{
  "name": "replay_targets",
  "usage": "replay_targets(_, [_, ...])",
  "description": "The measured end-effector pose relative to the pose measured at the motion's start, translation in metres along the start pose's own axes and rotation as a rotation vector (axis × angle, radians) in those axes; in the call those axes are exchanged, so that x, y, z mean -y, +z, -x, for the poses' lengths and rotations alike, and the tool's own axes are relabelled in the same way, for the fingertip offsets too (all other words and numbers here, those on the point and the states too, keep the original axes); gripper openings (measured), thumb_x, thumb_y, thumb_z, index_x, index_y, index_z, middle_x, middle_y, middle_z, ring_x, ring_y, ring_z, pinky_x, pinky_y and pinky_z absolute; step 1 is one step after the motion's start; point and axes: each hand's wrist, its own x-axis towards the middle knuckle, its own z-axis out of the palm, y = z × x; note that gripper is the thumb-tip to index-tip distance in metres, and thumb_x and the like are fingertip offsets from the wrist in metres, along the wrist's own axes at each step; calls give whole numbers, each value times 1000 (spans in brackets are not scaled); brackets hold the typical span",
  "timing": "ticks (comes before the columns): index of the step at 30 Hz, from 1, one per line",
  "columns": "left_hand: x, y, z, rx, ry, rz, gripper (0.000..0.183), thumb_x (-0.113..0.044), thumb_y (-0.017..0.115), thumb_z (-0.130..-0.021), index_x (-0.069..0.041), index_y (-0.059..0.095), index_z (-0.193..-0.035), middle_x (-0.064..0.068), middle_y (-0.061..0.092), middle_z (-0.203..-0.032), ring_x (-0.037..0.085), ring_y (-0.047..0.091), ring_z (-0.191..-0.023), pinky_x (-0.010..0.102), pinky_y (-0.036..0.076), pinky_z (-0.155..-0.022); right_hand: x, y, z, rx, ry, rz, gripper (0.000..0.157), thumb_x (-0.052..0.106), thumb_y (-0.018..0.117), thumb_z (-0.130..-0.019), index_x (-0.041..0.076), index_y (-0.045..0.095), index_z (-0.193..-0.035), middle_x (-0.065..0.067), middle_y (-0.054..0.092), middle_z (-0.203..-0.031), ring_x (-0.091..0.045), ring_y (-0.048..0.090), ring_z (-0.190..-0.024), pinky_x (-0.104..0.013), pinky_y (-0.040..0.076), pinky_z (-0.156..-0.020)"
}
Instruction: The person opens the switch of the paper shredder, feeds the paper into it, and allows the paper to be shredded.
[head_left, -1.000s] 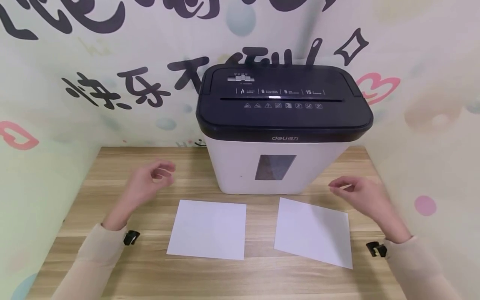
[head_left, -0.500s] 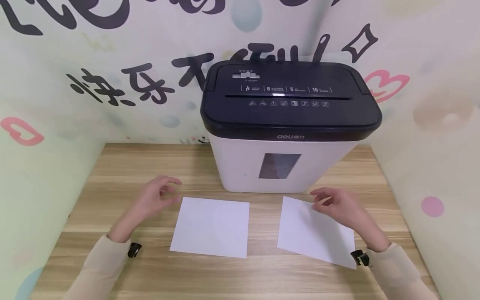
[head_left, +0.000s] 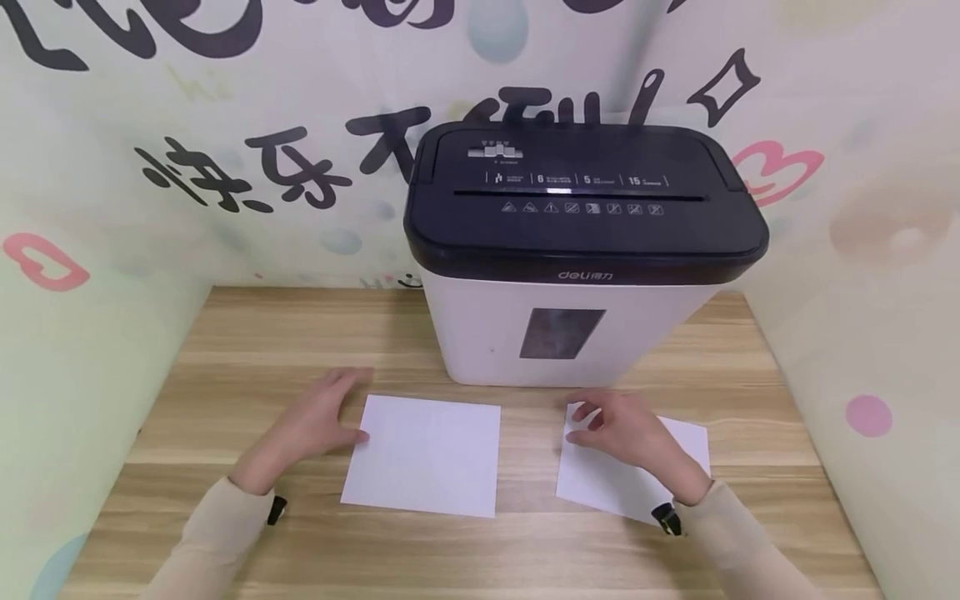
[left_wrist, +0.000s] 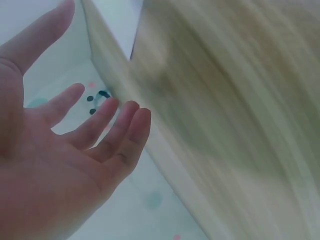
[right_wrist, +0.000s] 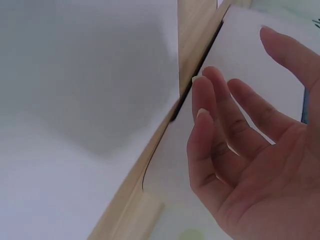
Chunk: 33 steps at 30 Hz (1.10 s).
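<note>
Two white sheets of paper lie flat on the wooden table, in front of a paper shredder (head_left: 517, 333) with a black top and a white bin. My left hand (head_left: 311, 421) is beside the left sheet (head_left: 427, 458), its thumb tip near that sheet's left edge. In the left wrist view, the left hand (left_wrist: 75, 145) has its thumb and fingers spread, with nothing between them. Over the right sheet (head_left: 600, 479) hovers my right hand (head_left: 626, 429), covering part of the paper. Relaxed, slightly bent fingers with nothing in them show on the right hand (right_wrist: 250, 155) in the right wrist view.
The shredder's narrow feed slot (head_left: 577, 196) runs across its black top. A printed cloth wall (head_left: 285, 83) closes off the back and sides of the wooden table (head_left: 420, 558). Small black straps sit at both wrists.
My right hand has moved left, from beside the right sheet to above it. The left hand has come down and right toward the left sheet, and its fingers have spread. The sheets stay put.
</note>
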Motion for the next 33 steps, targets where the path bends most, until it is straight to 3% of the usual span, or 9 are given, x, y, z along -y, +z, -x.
replay_targets(6, [0, 7, 1, 5, -27, -16, 90, -17, 91, -70, -7, 45, -146, 24, 47, -143, 49, 45, -129, 64, 41, -100, 15, 17, -10, 10, -15, 29, 50, 26, 83, -79, 13, 67, -124, 7, 69, -92, -7, 62, -77, -29, 49, -65])
replay_targets(14, [-3, 14, 5, 35, -47, -58, 90, -17, 92, -68, -6, 47, -145, 23, 47, -143, 49, 43, -129, 64, 43, -97, 39, 46, -23, 31, 1, 126, 60, 35, 85, -76, 21, 64, -130, 13, 68, -96, -10, 63, -89, -35, 51, -75])
replay_targets(18, [-4, 18, 7, 22, -28, -115, 89, -17, 94, -65, -8, 50, -143, 20, 49, -140, 46, 43, -129, 63, 43, -98, 50, 63, -29, 28, -7, 201, 67, 41, 85, -75, 19, 60, -134, 9, 65, -105, -13, 61, -90, -39, 52, -71])
replay_targets(24, [-3, 24, 5, -1, 26, -196, 89, -19, 95, -64, -8, 53, -141, 18, 51, -132, 43, 46, -124, 60, 45, -96, 64, 85, -38, -28, -10, 329, 81, 47, 87, -71, 11, 54, -137, -10, 59, -123, -30, 64, -104, -46, 56, -72])
replay_targets(28, [-1, 27, 2, 2, 50, -220, 89, -21, 96, -62, -6, 54, -139, 16, 53, -128, 40, 49, -120, 55, 47, -95, 67, 90, -42, -29, 20, 310, 81, 42, 90, -69, 7, 53, -133, -11, 57, -117, -31, 65, -96, -44, 56, -69])
replay_targets(33, [-1, 26, 0, 27, 31, -232, 88, -23, 97, -61, -3, 55, -136, 17, 53, -127, 38, 49, -118, 53, 47, -95, 69, 90, -46, -5, 30, 285, 79, 39, 91, -69, 6, 53, -131, -11, 57, -116, -31, 65, -95, -44, 56, -73])
